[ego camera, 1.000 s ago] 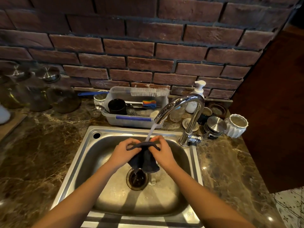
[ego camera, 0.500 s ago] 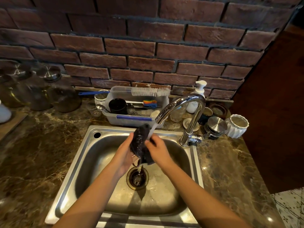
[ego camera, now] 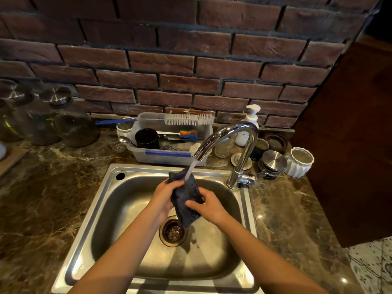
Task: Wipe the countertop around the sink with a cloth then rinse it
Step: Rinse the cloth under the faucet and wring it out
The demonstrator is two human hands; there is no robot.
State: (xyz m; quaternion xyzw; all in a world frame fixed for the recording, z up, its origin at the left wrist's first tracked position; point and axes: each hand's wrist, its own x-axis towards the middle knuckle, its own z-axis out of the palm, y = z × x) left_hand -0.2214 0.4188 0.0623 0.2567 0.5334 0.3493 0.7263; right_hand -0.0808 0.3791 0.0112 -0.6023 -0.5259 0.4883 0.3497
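Observation:
A dark cloth (ego camera: 186, 198) hangs stretched over the steel sink (ego camera: 135, 240), above the drain (ego camera: 172, 231). My left hand (ego camera: 164, 197) grips its upper left edge and my right hand (ego camera: 209, 205) pinches its lower right side. Water runs from the chrome tap (ego camera: 229, 136) onto the top of the cloth. The brown marble countertop (ego camera: 53, 198) surrounds the sink on both sides.
Behind the sink stands a plastic caddy (ego camera: 167, 155) with a bottle brush, a black cup and scrubbers. A soap dispenser (ego camera: 249, 124), metal lids and a white ribbed pot (ego camera: 300, 162) sit at the right. Glass jars (ego camera: 70, 122) stand at the back left, against the brick wall.
The cloth went from bunched between both hands to held upright, and now hangs longer under the stream, with my right hand lower on it.

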